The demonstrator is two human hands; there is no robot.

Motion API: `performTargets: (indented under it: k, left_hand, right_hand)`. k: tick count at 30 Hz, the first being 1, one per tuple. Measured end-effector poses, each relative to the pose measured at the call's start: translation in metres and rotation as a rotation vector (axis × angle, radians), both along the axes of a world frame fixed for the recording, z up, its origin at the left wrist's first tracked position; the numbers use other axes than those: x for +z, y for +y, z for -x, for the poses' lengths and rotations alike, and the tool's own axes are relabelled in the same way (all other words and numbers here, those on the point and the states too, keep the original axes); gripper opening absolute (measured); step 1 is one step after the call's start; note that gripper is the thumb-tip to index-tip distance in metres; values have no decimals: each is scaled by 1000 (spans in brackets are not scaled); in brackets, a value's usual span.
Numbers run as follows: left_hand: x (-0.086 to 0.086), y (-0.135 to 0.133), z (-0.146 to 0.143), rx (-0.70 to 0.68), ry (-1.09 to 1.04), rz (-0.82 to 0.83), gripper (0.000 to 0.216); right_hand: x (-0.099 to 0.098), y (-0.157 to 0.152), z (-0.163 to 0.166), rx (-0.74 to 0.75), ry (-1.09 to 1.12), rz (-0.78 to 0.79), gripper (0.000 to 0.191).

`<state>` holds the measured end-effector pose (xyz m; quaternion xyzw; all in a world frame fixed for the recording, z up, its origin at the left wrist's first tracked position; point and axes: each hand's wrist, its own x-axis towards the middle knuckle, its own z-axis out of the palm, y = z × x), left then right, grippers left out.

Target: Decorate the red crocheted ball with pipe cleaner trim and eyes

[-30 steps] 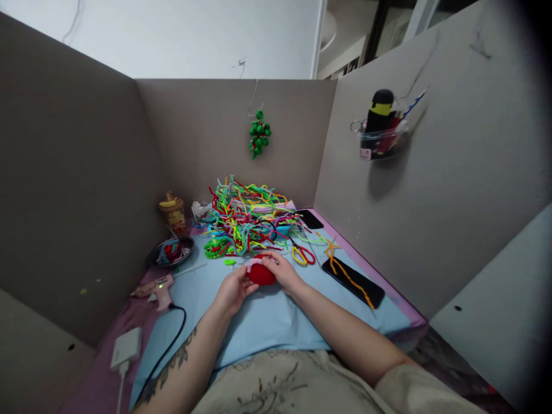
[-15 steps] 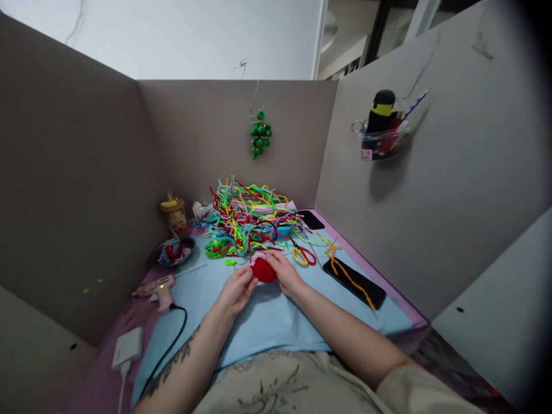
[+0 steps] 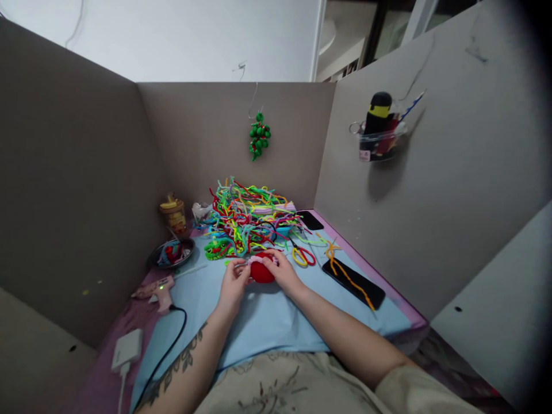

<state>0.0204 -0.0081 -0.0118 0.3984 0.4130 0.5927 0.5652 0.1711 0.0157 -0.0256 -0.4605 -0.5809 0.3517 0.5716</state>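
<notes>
My left hand and my right hand, centre of frame, both on the red piece, a rounded thing with a pale pink trim along its upper edge. Left hand: thumb and fingers pinching its left edge by the trim. Right hand: gripping the upper right side, thumb on the near face, other fingers partly hidden. Red piece sits between the 2 hands, over the light blue tabletop; can't tell if its underside touches.

Just behind, centre: tangled pile of multicoloured fuzzy strands. Green fuzzy figure at the pile's lower left. Scissors, 1 yellow and 1 red handle loop, right of my right hand, apart from it. Further right, black phone with an orange strand lying across it; a 2nd phone farther back, by the pile.

Left of frame: pink glue gun, small light lit, black cord running to the lower left; white adapter below it. Above the gun, dark bowl with coloured bits inside, then a lidded cup.

Upper centre: green beaded-looking ornament hanging against the back panel. Upper right: clear container on the side panel, holding tools.
</notes>
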Motion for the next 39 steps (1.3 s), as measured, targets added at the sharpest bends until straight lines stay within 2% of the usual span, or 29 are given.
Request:
performTargets:
  k: [2, 5, 8, 12, 15, 19, 23, 33, 39]
  left_hand:
    - [2, -1, 0, 21, 80, -22, 40]
    - [4, -1, 0, -10, 103, 47, 38]
    - [4, -1, 2, -57, 64, 122, 36]
    - [5, 1, 5, -106, -92, 214, 24]
    - [9, 4, 8, -126, -238, 334, 12]
    - [15, 11, 12, -118, -394, 444, 17]
    - [15, 15, 14, -124, -471, 442, 23]
    - [20, 8, 11, -177, -430, 476, 24]
    - [13, 9, 11, -197, -397, 433, 20]
  right_hand:
    - [-1, 1, -1, -5, -67, -24, 28]
    - [0, 0, -2, -5, -126, -46, 27]
    - [1, -3, -2, 20, -160, -69, 27]
    - [2, -6, 0, 81, -128, -83, 29]
    - [2, -6, 1, 194, 71, 2, 34]
    - [9, -6, -1, 383, 497, 277, 42]
    - [19, -9, -5, 464, 614, 360, 45]
    - [9, -3, -3, 363, 577, 362, 29]
    - [7, -1, -1, 281, 536, 327, 28]
